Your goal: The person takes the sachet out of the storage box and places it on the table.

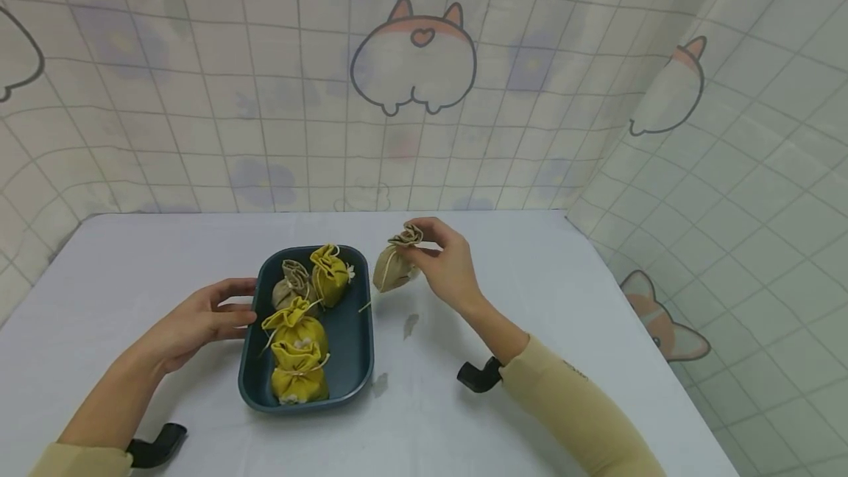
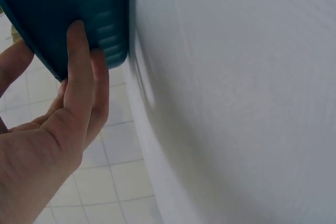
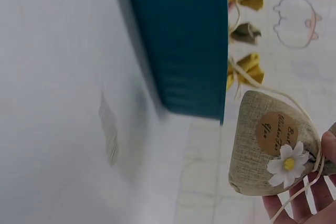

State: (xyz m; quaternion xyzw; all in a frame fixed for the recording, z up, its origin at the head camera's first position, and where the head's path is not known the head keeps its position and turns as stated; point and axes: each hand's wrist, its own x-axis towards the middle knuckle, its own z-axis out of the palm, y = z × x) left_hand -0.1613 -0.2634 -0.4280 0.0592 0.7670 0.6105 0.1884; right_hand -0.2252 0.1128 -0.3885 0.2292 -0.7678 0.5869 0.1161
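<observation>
In the head view my right hand (image 1: 447, 263) pinches a beige drawstring pouch (image 1: 392, 271) by its gathered neck, just right of a dark teal tray (image 1: 354, 359). The right wrist view shows a white flower and a round printed label on this burlap pouch (image 3: 249, 156). Fairly straight fingers of my left hand (image 1: 199, 319) touch the tray's left side. From the left wrist, those fingers rest against the outer wall of the tray (image 2: 105, 3). Inside lie a beige pouch (image 1: 286, 293) and several yellow pouches (image 1: 301, 385), mostly along the left and far end.
A white cloth (image 1: 424, 433) covers the table, with small grey marks right of the tray. Behind and at the right hangs a grid-patterned curtain (image 1: 298, 116) with cartoon animals. Black curved pieces show at both wrists.
</observation>
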